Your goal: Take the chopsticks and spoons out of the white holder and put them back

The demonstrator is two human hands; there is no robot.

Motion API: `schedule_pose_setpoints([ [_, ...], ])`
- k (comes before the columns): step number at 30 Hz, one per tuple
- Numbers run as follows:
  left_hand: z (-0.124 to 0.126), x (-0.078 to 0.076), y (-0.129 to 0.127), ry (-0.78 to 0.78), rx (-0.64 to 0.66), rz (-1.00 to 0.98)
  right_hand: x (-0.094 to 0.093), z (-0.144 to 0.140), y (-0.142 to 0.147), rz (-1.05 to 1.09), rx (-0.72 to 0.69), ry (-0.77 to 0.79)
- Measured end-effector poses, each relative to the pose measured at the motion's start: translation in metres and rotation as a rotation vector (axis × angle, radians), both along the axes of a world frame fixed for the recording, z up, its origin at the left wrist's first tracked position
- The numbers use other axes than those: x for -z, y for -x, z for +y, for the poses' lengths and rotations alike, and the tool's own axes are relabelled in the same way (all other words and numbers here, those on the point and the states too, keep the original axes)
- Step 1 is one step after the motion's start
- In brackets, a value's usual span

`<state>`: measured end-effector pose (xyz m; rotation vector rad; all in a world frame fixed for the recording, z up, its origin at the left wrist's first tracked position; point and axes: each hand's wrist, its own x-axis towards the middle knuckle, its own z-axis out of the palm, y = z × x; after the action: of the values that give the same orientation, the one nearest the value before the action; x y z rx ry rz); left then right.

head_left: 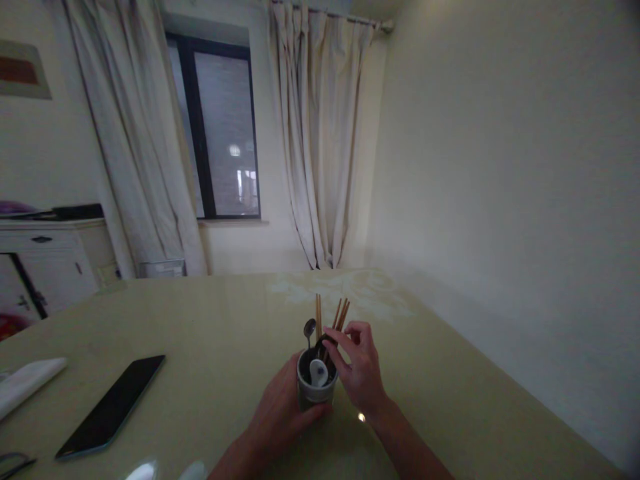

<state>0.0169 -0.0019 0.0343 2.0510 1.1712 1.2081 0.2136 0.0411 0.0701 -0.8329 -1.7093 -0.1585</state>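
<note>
A grey utensil cup [315, 395] stands on the table in front of me, with my left hand [286, 401] wrapped around its left and near side. Several wooden chopsticks [319, 312] rise from its far side. A small metal spoon [309, 327] leans at the left of the rim, and a white spoon [319, 373] sits at the near side. My right hand [361, 363] is over the cup's right edge, thumb and index finger pinching a dark spoon [321, 345] among the chopsticks. Its lower part is hidden inside the cup.
A black tablet-like slab [113, 407] lies on the table [225, 333] at left, beside a white object [30, 381]. Part of a thin dark item [17, 461] shows at the lower left. A wall [500, 267] borders the table's right side.
</note>
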Motion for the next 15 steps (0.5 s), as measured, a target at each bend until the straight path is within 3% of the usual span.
schedule_pose_setpoints([
  [9, -0.001, 0.004, 0.003, 0.05, 0.008, 0.009, 0.0, -0.007, 0.0, -0.104, -0.183, 0.081],
  [15, -0.005, 0.007, 0.0, 0.095, -0.042, -0.096, 0.002, -0.007, 0.012, 0.267, -0.145, 0.146],
])
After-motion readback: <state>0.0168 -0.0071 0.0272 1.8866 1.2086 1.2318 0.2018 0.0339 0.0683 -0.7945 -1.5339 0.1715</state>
